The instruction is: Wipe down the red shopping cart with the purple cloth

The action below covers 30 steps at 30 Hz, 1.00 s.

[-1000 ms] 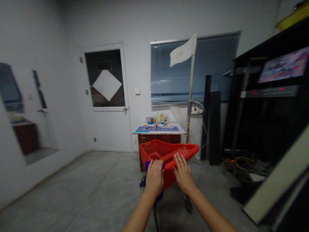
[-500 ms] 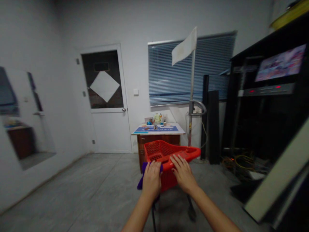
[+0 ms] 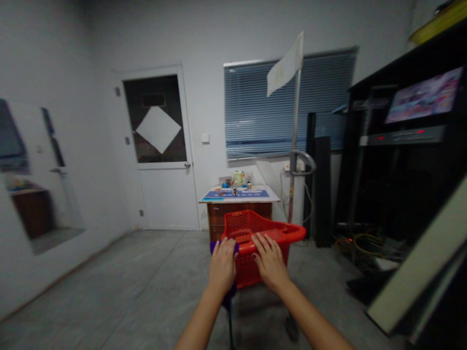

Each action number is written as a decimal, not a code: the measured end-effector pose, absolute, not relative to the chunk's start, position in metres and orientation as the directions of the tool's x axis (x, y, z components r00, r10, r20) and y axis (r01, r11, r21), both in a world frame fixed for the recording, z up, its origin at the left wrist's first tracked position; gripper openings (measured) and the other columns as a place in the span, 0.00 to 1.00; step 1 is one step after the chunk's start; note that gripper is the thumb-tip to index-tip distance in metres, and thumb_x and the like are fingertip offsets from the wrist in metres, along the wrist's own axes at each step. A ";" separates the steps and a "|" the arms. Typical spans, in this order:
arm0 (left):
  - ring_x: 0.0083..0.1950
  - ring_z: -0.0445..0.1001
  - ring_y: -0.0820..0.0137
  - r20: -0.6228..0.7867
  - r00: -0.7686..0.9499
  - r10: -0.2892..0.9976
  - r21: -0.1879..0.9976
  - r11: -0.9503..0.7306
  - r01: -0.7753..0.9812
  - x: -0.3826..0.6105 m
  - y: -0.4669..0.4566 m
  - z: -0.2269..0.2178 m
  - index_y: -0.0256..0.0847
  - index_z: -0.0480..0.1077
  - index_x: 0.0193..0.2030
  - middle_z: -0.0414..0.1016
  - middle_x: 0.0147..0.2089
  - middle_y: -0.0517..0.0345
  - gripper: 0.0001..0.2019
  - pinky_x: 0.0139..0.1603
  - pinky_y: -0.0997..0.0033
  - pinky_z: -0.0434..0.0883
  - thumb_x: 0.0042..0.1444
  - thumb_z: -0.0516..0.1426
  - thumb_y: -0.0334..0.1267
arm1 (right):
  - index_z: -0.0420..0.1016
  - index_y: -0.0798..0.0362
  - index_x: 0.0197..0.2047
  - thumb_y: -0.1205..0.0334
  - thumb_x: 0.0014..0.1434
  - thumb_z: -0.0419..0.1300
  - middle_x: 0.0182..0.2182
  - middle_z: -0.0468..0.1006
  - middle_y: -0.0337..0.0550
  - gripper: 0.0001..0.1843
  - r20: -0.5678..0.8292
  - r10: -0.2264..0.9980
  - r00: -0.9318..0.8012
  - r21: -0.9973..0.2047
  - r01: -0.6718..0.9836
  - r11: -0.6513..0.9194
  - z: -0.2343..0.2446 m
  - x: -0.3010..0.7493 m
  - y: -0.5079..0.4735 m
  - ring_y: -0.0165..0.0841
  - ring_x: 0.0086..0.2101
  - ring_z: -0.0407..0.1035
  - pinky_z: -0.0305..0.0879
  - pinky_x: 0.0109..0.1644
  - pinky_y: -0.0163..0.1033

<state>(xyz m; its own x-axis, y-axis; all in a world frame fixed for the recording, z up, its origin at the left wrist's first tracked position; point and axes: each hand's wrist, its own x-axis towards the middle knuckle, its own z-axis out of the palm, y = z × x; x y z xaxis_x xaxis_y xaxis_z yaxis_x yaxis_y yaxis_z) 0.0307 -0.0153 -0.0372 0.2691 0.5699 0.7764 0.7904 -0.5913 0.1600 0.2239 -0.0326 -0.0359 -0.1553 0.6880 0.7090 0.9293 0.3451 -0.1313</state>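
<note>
A small red shopping cart [image 3: 251, 274] with a mesh basket stands in front of me, its rear edge turned toward my hands. My left hand [image 3: 223, 265] is closed over a purple cloth [image 3: 212, 247] at the left end of that edge; the palm side is hidden. To the right of it, my right hand [image 3: 269, 257] grips the cart's rear bar, fingers bent over the top and slightly apart. A pole with a pale flag [image 3: 286, 65] rises behind the cart's right side, carrying a grey loop handle [image 3: 304, 164].
Beyond the cart is a brown desk [image 3: 215, 214] with a blue-and-white sheet and small items on top. A white door [image 3: 166, 199] is at the back left, blinds [image 3: 262, 116] at the back. On the right are a dark rack [image 3: 397, 194], loose cables [image 3: 368, 243] and a leaning pale panel [image 3: 412, 272].
The cart has swung slightly, its flag pole shifting right. Both hands have moved a little left and up along with it, the left still on the purple cloth.
</note>
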 end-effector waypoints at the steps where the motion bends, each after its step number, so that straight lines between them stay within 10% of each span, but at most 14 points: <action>1: 0.64 0.64 0.57 0.783 0.236 0.575 0.177 -0.570 0.803 0.031 -0.015 -0.038 0.42 0.62 0.60 0.71 0.59 0.47 0.20 0.64 0.43 0.60 0.62 0.48 0.31 | 0.54 0.44 0.68 0.53 0.67 0.46 0.66 0.58 0.40 0.28 0.705 0.692 -0.152 -0.134 0.931 0.341 -0.035 0.222 -0.033 0.40 0.64 0.50 0.50 0.65 0.53; 30: 0.65 0.63 0.60 0.739 0.293 0.606 0.127 -0.553 0.824 0.030 -0.017 -0.030 0.42 0.63 0.61 0.71 0.60 0.50 0.19 0.66 0.45 0.58 0.63 0.49 0.33 | 0.44 0.46 0.71 0.50 0.66 0.45 0.67 0.55 0.41 0.32 0.699 0.701 -0.137 -0.094 0.955 0.281 -0.037 0.213 -0.038 0.41 0.65 0.48 0.47 0.66 0.52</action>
